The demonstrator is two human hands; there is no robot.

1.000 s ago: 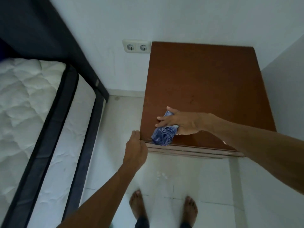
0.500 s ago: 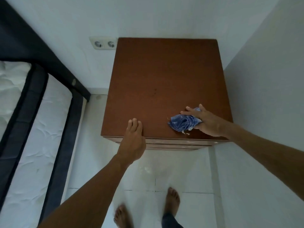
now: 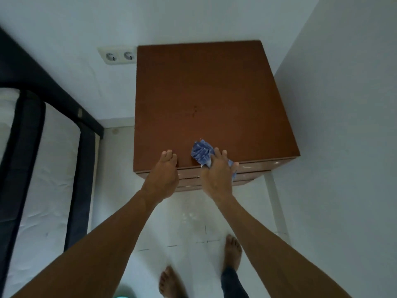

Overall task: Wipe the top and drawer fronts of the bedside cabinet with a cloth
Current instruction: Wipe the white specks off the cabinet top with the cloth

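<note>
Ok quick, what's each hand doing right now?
Left hand: open, holding nothing, fingers resting on the cabinet top at its front edge.
Right hand: closed on the blue cloth.

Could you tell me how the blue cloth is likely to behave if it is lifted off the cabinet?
The cloth is bunched into folds under the right hand, so it is probably floppy and would droop when lifted. It looks thin and likely light for its size. One end hangs over the front edge of the cabinet, so it may slide off if released.
</note>
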